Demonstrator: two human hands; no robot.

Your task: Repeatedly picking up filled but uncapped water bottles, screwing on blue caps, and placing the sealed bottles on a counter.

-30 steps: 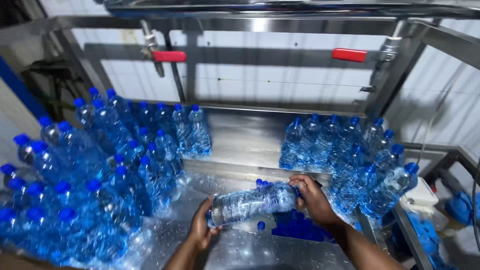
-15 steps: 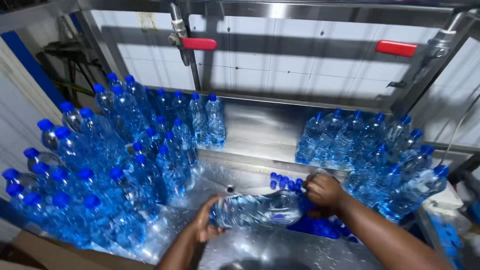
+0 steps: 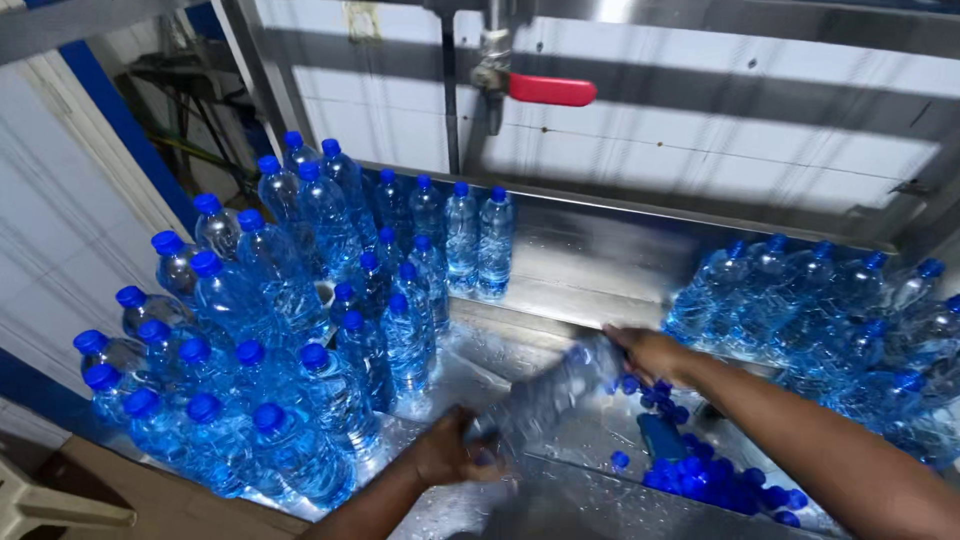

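A clear plastic water bottle (image 3: pixel 545 398) lies tilted between my two hands above a wet steel table (image 3: pixel 560 275). My left hand (image 3: pixel 450 452) grips its lower end near the bottom of the view. My right hand (image 3: pixel 650 352) holds its upper end, by the neck. The bottle is blurred, so I cannot tell whether a cap sits on it. Loose blue caps (image 3: pixel 715 480) lie in a heap just below and to the right of my right hand.
Several capped blue-tinted bottles (image 3: pixel 290 330) stand crowded on the left, more bottles (image 3: pixel 830 320) on the right. A pipe with a red valve handle (image 3: pixel 550 90) hangs at the back. A white plastic chair (image 3: pixel 40 500) shows at lower left.
The view has swung left and closer. The bottle has tipped from lying level to a slant, my right hand raised at its neck end and my left hand lower.
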